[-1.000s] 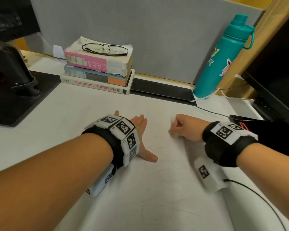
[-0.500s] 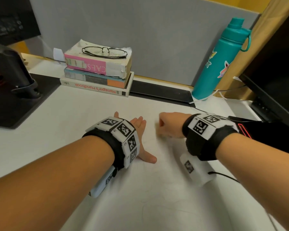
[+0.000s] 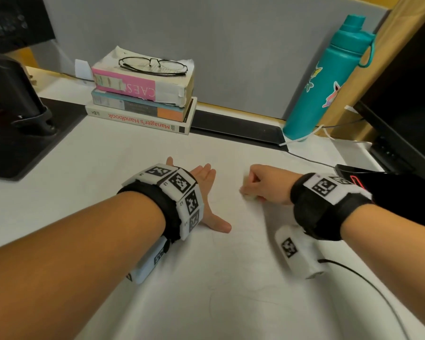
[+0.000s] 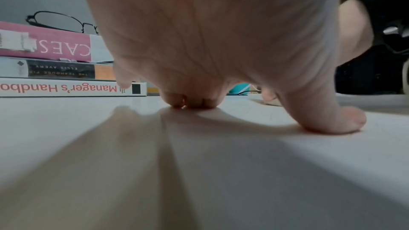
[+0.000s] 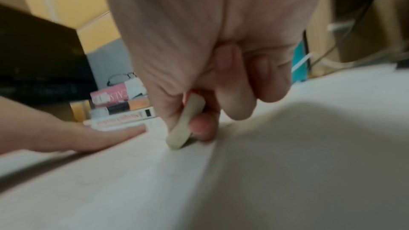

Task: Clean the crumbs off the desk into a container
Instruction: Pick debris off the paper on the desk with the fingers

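Note:
My right hand (image 3: 264, 185) pinches a small pale eraser (image 3: 249, 198) between thumb and curled fingers and presses its tip onto the white desk surface (image 3: 206, 290). The right wrist view shows the eraser (image 5: 186, 123) tilted, with its lower end on the surface. My left hand (image 3: 210, 218) lies flat and open a little to the left, fingers forward and thumb spread; in the left wrist view its fingertips (image 4: 192, 102) touch the surface. Faint pencil lines cross the surface. I see no crumbs plainly and no container.
A stack of three books (image 3: 142, 104) with glasses (image 3: 152, 66) on top stands at the back. A teal bottle (image 3: 324, 84) is back right, a black monitor stand (image 3: 17, 99) on the left. A dark monitor (image 3: 407, 114) and a cable (image 3: 368, 283) lie to the right.
My right hand slid the eraser left toward the left hand, then back right a little. The left hand stayed flat in place.

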